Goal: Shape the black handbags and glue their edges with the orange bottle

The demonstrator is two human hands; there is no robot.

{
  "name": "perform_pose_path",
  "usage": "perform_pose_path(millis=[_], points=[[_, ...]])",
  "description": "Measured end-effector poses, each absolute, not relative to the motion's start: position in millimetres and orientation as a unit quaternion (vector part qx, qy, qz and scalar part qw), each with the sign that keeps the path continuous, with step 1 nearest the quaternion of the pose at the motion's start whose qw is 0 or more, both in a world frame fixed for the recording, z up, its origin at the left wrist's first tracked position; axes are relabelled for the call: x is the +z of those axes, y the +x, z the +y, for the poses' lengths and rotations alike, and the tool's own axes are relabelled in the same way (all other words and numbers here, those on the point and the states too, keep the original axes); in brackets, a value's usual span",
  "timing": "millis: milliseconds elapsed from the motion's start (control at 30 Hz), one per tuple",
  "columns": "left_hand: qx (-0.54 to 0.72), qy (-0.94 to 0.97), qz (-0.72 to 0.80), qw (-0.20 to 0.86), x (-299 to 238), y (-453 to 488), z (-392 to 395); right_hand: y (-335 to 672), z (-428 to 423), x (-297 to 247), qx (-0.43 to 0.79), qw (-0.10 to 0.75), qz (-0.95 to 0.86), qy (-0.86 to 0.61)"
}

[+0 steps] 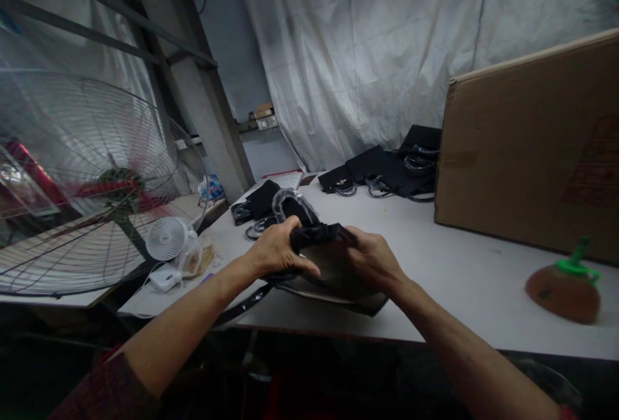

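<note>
A black handbag with a pale lining [331,271] is held over the front edge of the table, its mouth facing me. My left hand [278,249] is closed round the bag's dark upper rim on the left, thumb stretched across the opening. On the other side, my right hand [374,259] pinches the rim, its fingertips partly hidden. A plastic-wrapped handle [293,199] arches up behind my left hand. Another dark glossy strap [244,304] hangs toward the left below my wrist.
Black bags [380,168] lie at the back of the white table [425,259], with another black bag [261,200] at left. A cardboard box [527,149] stands right, behind a brown bottle with green cap [563,291]. A small white fan [167,239] and large caged fan [116,188] are left.
</note>
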State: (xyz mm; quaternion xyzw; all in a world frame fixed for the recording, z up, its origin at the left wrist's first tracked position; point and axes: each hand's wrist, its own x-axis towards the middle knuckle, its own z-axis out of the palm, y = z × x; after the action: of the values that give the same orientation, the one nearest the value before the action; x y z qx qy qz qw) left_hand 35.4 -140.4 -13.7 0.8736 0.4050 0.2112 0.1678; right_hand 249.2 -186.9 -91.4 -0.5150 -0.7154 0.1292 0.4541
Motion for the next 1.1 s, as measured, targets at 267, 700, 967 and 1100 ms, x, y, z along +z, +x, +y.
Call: perform_pose_path(millis=[267,700,967,1100], points=[[0.186,0.892,0.411,-0.019,15,65,-129,231,-189,-78,0.381,0.637,-0.503,-0.442],[0.075,0.949,0.241,0.189,-32,133,-93,254,-229,-153,0.409,0.671,-0.424,-0.45],[0.08,0.955,0.278,0.065,-55,174,-74,358,-305,-195,0.292,0.717,-0.252,-0.581],[0.061,0.95,0.306,0.032,-76,174,-63,421,-340,-218,0.194,0.712,-0.196,-0.646]])
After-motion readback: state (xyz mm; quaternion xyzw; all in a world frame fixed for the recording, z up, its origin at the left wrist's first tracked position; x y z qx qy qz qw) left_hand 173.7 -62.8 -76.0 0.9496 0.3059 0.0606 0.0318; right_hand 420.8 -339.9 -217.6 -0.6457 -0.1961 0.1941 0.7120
